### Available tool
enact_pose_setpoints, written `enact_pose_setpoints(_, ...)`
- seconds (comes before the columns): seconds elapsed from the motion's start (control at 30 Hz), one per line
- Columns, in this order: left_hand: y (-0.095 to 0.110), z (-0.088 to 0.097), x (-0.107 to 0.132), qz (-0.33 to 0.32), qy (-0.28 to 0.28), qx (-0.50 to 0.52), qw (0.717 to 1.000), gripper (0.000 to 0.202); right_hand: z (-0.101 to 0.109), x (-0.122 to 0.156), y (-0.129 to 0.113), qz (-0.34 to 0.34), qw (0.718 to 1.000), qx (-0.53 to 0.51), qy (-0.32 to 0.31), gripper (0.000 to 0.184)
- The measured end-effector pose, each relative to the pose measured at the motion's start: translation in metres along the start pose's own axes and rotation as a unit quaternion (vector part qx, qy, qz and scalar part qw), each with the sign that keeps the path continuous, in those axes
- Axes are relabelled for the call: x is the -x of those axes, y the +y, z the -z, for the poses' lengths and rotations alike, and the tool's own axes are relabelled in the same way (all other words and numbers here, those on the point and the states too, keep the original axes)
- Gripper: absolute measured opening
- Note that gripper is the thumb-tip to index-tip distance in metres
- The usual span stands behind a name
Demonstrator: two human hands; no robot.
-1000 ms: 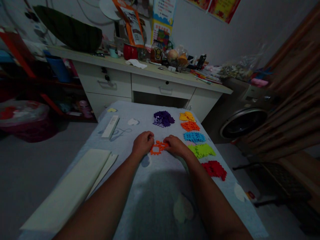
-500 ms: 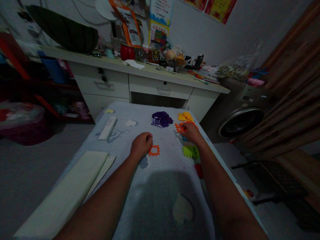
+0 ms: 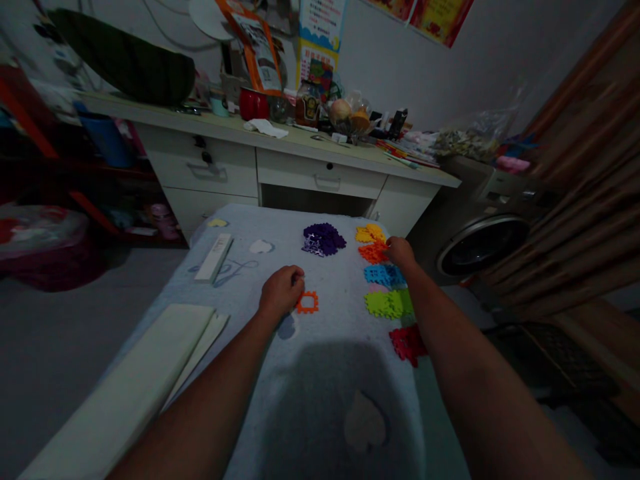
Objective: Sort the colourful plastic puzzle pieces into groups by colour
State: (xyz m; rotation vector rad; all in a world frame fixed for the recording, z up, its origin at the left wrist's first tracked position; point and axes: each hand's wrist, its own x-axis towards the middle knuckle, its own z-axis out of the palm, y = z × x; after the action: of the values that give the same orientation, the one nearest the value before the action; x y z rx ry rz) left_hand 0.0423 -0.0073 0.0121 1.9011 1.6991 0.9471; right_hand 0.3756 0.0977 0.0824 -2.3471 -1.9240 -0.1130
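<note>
Your left hand (image 3: 281, 292) rests on the cloth-covered surface (image 3: 320, 387) with its fingers curled shut against the left edge of the orange frame (image 3: 307, 302), apparently pinning it in place mid-surface. Your right hand (image 3: 400, 252) is on the orange pile (image 3: 374, 253), between the yellow pile (image 3: 370, 233) and the blue pile (image 3: 384, 275). Its fingers are bent, and whether they hold a piece cannot be told. Judged step: fetching another orange piece, so the next move calls for one clean pick, brought to the frame's open edge.

A dim room: white desk (image 3: 280, 167) against the wall, washing machine (image 3: 480, 230) beside it.
</note>
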Motion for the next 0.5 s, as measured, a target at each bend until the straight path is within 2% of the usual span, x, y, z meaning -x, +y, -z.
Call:
enact_pose_setpoints(0.27,-0.002,0.0,0.0,-0.005,-0.002,0.004,1.0,0.019,-0.002,0.004,-0.004,0.007,1.0,0.001,0.012,0.027)
enact_pose_setpoints(0.4,-0.002,-0.001,0.0,-0.004,0.0,0.001,1.0,0.019,0.006,0.015,-0.009,0.011,0.999,-0.028,0.043,0.028)
enact_pose_setpoints(0.5,-0.003,-0.002,-0.001,-0.01,0.001,-0.001,1.0,0.019,0.015,0.029,-0.024,0.028,0.996,-0.069,0.053,0.03)
